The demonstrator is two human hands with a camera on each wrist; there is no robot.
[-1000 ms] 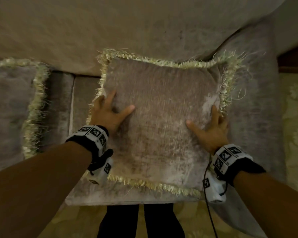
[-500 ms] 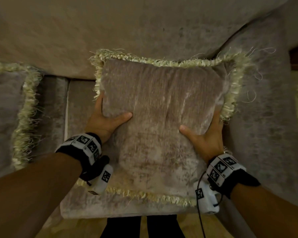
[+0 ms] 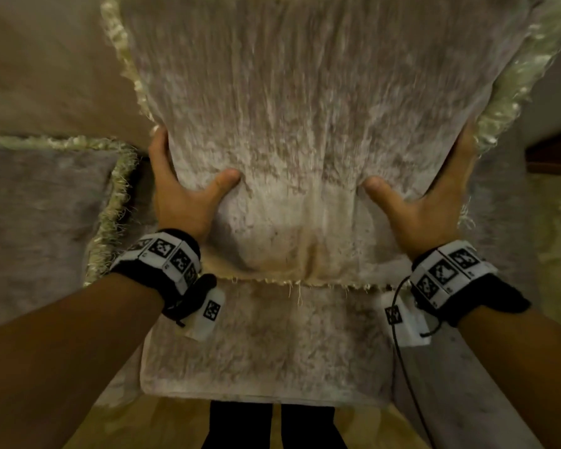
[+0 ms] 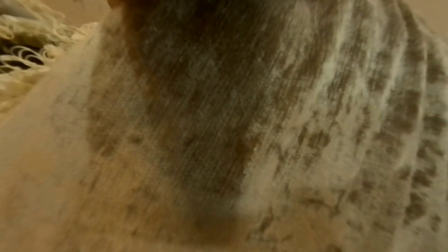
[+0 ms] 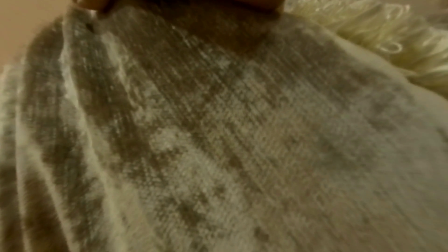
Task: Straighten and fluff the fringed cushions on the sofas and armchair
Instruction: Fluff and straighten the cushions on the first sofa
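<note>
**Velvet pile and silky fringe**

The cushion (image 3: 321, 108) is a greyish chenille-like cloth, its ribbed pile catching the light in pale, shiny streaks. Its fringe (image 3: 512, 92) is cream thread, looped and glossy. The sofa seat (image 3: 272, 345) wears the same mottled velvety cloth. The wrist bands (image 3: 166, 257) look like matt black fabric with white printed panels.

two fringed cushions (image 3: 321, 108), two hands (image 3: 185, 202)

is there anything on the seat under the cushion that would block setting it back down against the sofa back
Nothing visible does. The left hand and right hand grip the fringed cushion by its sides, lifted off the seat, which shows bare fabric below it. The second cushion sits off to the left, apart from that spot.
</note>
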